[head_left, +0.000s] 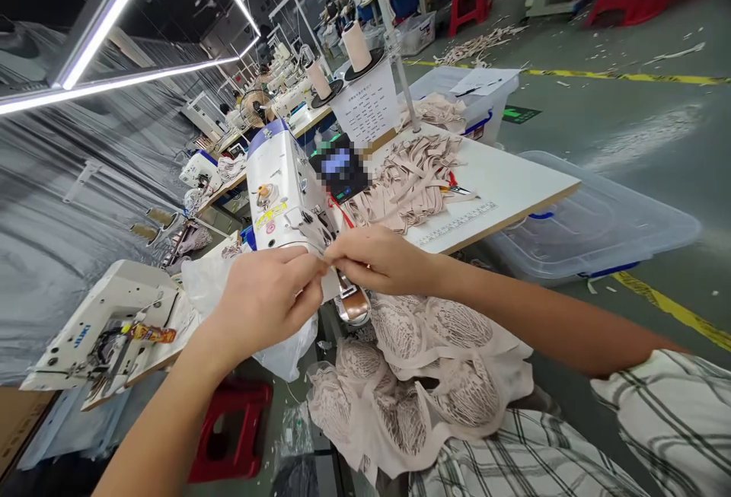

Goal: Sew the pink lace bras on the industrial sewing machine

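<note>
My left hand (pixel 271 295) and my right hand (pixel 380 257) meet in front of the head of a white sewing machine (pixel 279 177). Both are closed, with thumb and forefinger pinched together, fingertips nearly touching. Whatever lies between them is too small or hidden to make out. Just below the fingers juts the machine's narrow arm with a copper-coloured end plate (pixel 354 305). Beige lace bras (pixel 411 383) are heaped below my right forearm, partly over my lap. Beyond my right hand lies a pile of beige fabric strips (pixel 408 181) on the white tabletop (pixel 514 181).
Small scissors (pixel 460 190) lie beside the strips. Thread cones (pixel 357 46) stand behind the machine. A clear plastic lid (pixel 594 215) and a storage bin (pixel 485 109) are to the right. A second sewing machine (pixel 108 322) and a red stool (pixel 231 428) are at left.
</note>
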Available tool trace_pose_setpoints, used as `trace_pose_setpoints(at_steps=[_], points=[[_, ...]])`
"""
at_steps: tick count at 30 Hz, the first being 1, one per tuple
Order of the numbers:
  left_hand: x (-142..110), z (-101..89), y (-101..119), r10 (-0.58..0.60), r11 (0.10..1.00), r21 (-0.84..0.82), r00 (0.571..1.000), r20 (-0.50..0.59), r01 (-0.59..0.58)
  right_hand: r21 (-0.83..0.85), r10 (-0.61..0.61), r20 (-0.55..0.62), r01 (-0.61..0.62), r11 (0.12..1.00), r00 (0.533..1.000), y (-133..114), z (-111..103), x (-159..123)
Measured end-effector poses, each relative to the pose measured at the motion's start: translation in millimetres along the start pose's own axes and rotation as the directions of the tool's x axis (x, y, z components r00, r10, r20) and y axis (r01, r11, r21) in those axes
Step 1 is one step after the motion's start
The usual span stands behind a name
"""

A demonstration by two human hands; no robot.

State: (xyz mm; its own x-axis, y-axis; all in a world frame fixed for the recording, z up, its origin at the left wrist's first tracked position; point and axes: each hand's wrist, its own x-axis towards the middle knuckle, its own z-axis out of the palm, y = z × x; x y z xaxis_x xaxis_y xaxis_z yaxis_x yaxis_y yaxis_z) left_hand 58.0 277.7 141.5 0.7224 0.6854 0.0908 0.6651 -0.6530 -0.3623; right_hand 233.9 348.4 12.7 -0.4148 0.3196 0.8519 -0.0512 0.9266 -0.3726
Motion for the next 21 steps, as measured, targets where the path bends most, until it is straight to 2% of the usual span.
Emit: trace_pose_setpoints(at_steps=[3,5,8,9,11,12,13,14,15,16,17,19,21], points=[[5.4,-0.8,-8.1,0.016,0.99,-0.137,0.999,-0.048,-0.022,-0.112,-0.104,-0.054,0.098,0.989,0.993,14.3,8.4,2.9],[8.1,-5.3,-13.6,0.005,0.961,-0.276,0.995,-0.101,-0.033,-0.126,-0.116,-0.087,0.104,0.987,0.989,23.4,11.5,2.4],[4.1,-9.6,-7.4,-0.061,0.937,-0.35,0.981,-0.187,-0.009,0.087,0.001,-0.146,0.012,0.996,0.989,26.8,10.4,-6.4],[-0.5,-6.6,1.8,-0.073,0.943,-0.333,0.975,-0.211,-0.002,0.173,0.07,-0.19,-0.037,0.984,0.979,23.5,9.1,-11.9],[-14.3,11.1,32.3,-0.029,0.944,-0.326,0.973,-0.229,-0.048,0.328,0.25,-0.274,-0.154,0.932,0.929,11.1,6.9,-25.2],[-22.9,26.2,52.0,0.021,0.928,-0.36,0.979,-0.201,-0.094,0.432,0.35,-0.252,-0.219,0.875,0.902,3.3,6.9,-32.0],[-31.7,44.5,73.0,0.122,0.883,-0.427,0.974,-0.192,-0.195,0.552,0.443,-0.152,-0.296,0.779,0.884,-4.0,8.1,-38.1],[-40.2,64.5,93.3,0.207,0.837,-0.473,0.959,-0.192,-0.276,0.664,0.503,0.017,-0.386,0.641,0.864,-9.7,11.0,-43.1],[-47.6,84.4,111.1,0.239,0.811,-0.5,0.952,-0.191,-0.304,0.738,0.516,0.202,-0.476,0.478,0.832,-12.7,15.8,-46.5],[-53.5,102.1,125.1,0.216,0.795,-0.539,0.96,-0.178,-0.279,0.771,0.503,0.351,-0.549,0.324,0.79,-12.1,22.6,-48.4],[-57.3,116.1,134.2,0.196,0.78,-0.576,0.97,-0.145,-0.244,0.782,0.5,0.434,-0.589,0.203,0.749,-7.7,31.1,-48.9],[-58.1,129.9,137.2,0.125,0.772,-0.624,0.991,-0.042,-0.124,0.799,0.583,0.452,-0.597,0.073,0.676,11.5,52.2,-48.0],[-50.2,128.0,124.7,0.042,0.782,-0.623,0.999,0.017,-0.022,0.802,0.682,0.427,-0.596,0.018,0.594,37.9,74.0,-49.0]])
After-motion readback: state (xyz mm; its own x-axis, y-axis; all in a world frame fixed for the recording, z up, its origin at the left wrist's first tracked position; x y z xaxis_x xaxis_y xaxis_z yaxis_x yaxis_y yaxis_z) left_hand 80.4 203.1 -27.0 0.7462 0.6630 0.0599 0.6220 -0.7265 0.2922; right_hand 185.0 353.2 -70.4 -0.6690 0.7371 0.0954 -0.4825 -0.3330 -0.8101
